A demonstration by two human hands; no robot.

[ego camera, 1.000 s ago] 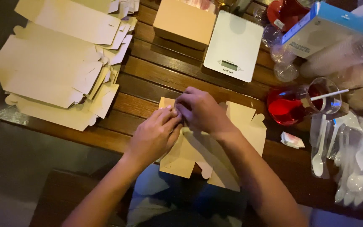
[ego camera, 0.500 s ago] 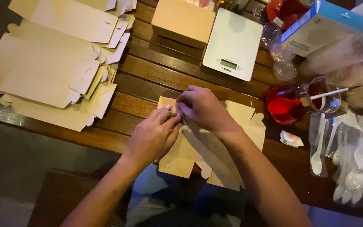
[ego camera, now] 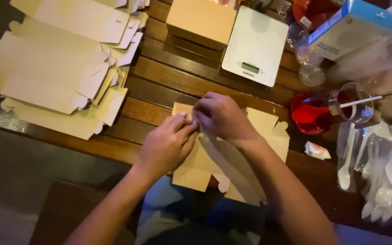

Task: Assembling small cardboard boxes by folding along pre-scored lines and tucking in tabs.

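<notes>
hands (ego camera: 166, 144) fold box blank (ego camera: 232, 159) at table edge (ego camera: 91, 145)

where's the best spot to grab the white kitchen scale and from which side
Probably by its two long side edges, coming straight down from above. The white kitchen scale lies flat on the slatted wooden table, a thin square slab with no handle. Its near edge and left side look open; the cardboard box crowds its upper left corner and clear plastic cups sit close on its right, so the near-left approach seems easiest.
</notes>
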